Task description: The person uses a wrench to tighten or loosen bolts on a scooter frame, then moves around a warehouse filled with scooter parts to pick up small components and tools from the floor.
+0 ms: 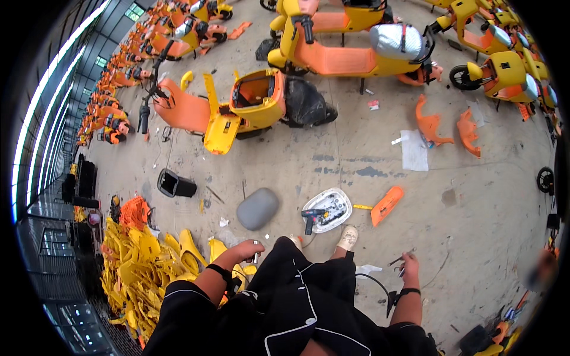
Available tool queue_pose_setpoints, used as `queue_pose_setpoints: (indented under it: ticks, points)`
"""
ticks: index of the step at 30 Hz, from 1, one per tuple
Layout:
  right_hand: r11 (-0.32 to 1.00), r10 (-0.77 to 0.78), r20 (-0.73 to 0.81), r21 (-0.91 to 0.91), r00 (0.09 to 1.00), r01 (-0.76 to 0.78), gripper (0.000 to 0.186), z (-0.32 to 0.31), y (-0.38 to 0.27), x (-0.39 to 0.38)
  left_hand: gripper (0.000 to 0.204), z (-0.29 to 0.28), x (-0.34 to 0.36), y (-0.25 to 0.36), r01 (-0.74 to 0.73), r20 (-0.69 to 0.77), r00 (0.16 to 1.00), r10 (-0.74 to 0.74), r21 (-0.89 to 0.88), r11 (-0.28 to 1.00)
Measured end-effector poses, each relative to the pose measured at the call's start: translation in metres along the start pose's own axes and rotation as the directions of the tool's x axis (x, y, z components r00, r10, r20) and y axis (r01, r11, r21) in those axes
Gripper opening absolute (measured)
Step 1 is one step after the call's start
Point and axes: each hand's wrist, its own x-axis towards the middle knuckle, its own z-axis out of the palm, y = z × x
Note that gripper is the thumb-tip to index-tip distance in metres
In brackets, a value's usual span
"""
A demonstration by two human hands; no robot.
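Observation:
My left hand is closed around a small shiny metal piece whose kind is hard to make out. Out to the right, my right hand grips a thin, dark metal tool that sticks out past the fingers; it is too small to name. On the floor ahead of my feet lies a white oval tray with small parts in it, and a cordless drill rests on its left edge. A grey scooter seat lies left of the tray. An orange panel is to its right, beside a yellow-handled tool.
Ahead stands a yellow and orange scooter with its storage box open. A black bin lies on its side. Yellow panels are heaped at the left. More scooters stand beyond, with orange panels at the far right.

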Motion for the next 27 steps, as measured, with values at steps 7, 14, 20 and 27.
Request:
queue_pose_setpoints:
  ticks: [7, 14, 20, 27]
  points:
    - [0.971, 0.172, -0.145, 0.191, 0.974, -0.143, 0.039, -0.066, 0.104, -0.132, 0.027, 0.018, -0.010, 0.087, -0.282, 0.146, 0.955, 0.257, 0.710, 0.646]
    - [0.887, 0.396, -0.317, 0.375, 0.862, -0.270, 0.040, -0.139, 0.186, -0.330, 0.019, 0.039, 0.068, 0.128, -0.383, 0.021, 0.923, 0.383, 0.105, 0.918]
    - [0.567, 0.622, -0.357, 0.819, 0.697, -0.087, 0.029, -0.145, 0.296, -0.386, 0.012, 0.109, 0.025, 0.144, -0.218, -0.013, 0.919, 0.394, -0.849, 0.481]
    - [0.695, 0.449, -0.318, 0.711, 0.835, -0.102, 0.029, -0.209, 0.287, -0.293, 0.014, 0.219, -0.001, 0.191, -0.045, 0.206, 0.894, 0.399, -0.843, 0.536]
